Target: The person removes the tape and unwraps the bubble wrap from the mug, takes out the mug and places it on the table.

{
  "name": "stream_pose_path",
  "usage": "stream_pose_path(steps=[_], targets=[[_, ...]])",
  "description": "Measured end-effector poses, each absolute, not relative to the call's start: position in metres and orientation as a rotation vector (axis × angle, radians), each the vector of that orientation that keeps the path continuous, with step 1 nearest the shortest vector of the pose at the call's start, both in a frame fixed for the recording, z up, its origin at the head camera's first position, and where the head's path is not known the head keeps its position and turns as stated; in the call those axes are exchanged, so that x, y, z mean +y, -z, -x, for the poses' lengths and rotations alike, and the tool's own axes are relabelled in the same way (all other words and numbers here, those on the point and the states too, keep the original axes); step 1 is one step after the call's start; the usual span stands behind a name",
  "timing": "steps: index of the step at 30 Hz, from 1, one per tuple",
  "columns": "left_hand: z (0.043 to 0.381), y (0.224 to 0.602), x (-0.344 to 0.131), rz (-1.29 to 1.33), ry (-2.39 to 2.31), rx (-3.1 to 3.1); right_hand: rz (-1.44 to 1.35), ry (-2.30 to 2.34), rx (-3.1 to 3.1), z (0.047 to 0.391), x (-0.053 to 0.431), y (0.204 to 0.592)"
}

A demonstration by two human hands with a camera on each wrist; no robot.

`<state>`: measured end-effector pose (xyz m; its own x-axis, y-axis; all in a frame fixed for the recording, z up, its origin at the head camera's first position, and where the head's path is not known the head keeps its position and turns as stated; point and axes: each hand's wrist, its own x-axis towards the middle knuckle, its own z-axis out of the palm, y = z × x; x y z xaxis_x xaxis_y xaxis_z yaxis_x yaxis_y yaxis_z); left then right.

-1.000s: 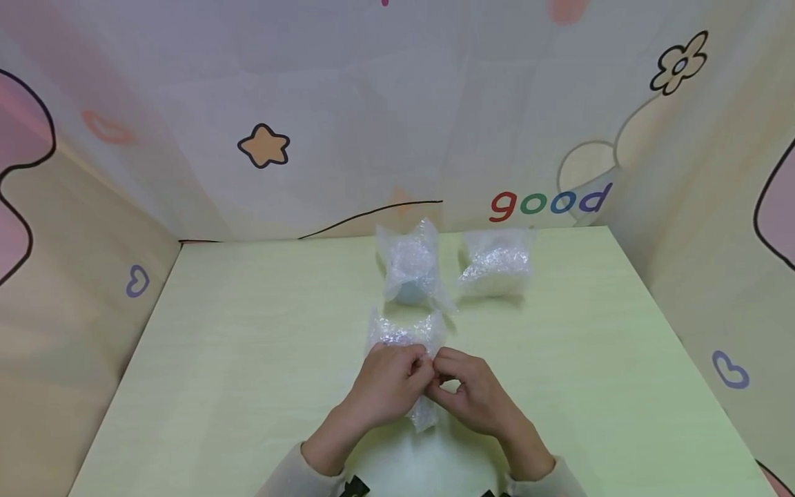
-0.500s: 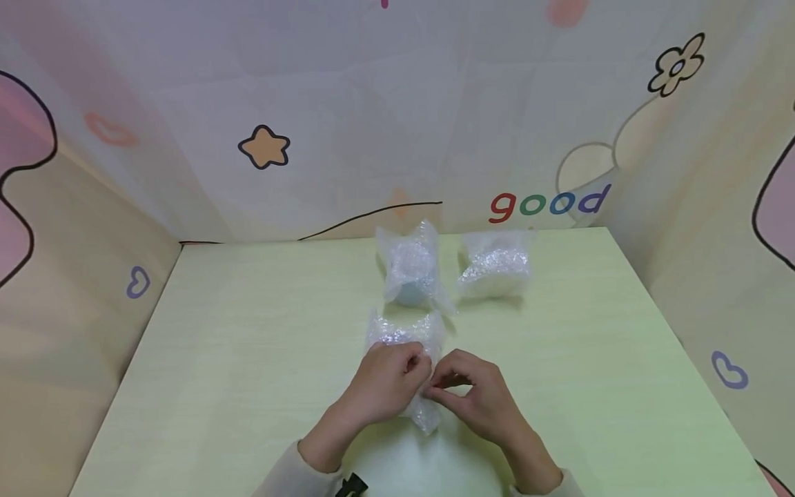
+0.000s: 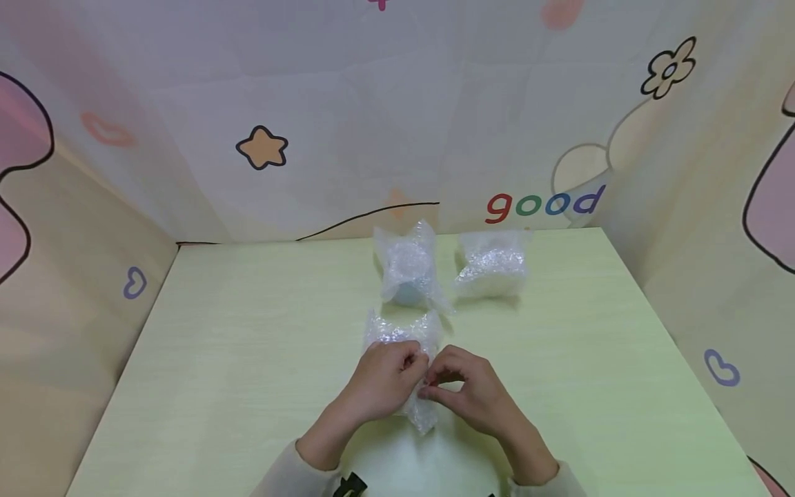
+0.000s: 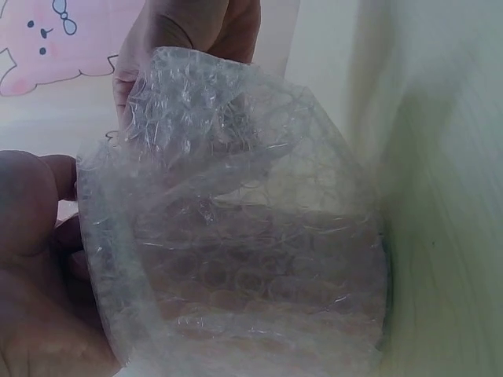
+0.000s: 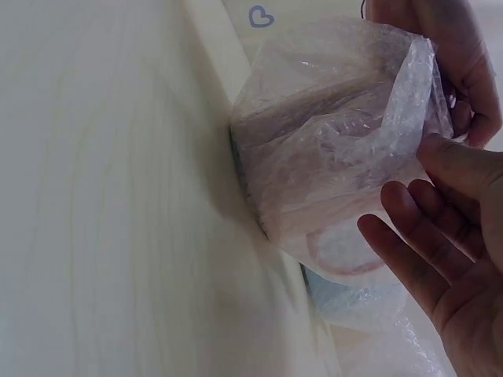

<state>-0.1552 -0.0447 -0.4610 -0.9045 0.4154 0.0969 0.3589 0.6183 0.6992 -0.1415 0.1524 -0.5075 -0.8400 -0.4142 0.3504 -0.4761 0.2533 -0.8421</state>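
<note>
A bubble-wrapped bundle (image 3: 400,330) stands on the table in front of me. Through the clear wrap (image 4: 251,259) a pinkish, rounded thing shows, and a pink ring-shaped edge is visible at one end in the right wrist view. My left hand (image 3: 386,381) grips the upper part of the bundle, its fingers curled over the bubble wrap. Just to the right, my right hand (image 3: 468,390) pinches a loose fold of bubble wrap (image 5: 409,98) between thumb and index finger. Its other fingers (image 5: 416,267) are spread away from the wrap.
Behind the bundle stands another bubble-wrapped thing (image 3: 408,266) with a pale blue base. A third wrapped bundle (image 3: 493,264) lies to its right near the back edge. A printed curtain (image 3: 348,124) surrounds the pale green table (image 3: 248,359) at the back and sides.
My right hand's thumb and fingertips have shifted slightly down along the wrap's edge, parting from the left fingers. The left hand holds nearly the same place, and the view has turned slightly.
</note>
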Motion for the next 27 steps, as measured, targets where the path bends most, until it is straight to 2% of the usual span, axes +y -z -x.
stream_pose_path(steps=[27], targets=[[0.1544,0.4619,-0.0428,-0.649,-1.125,2.795,-0.945,-1.458,-2.433,0.1455,0.1506,0.5101]])
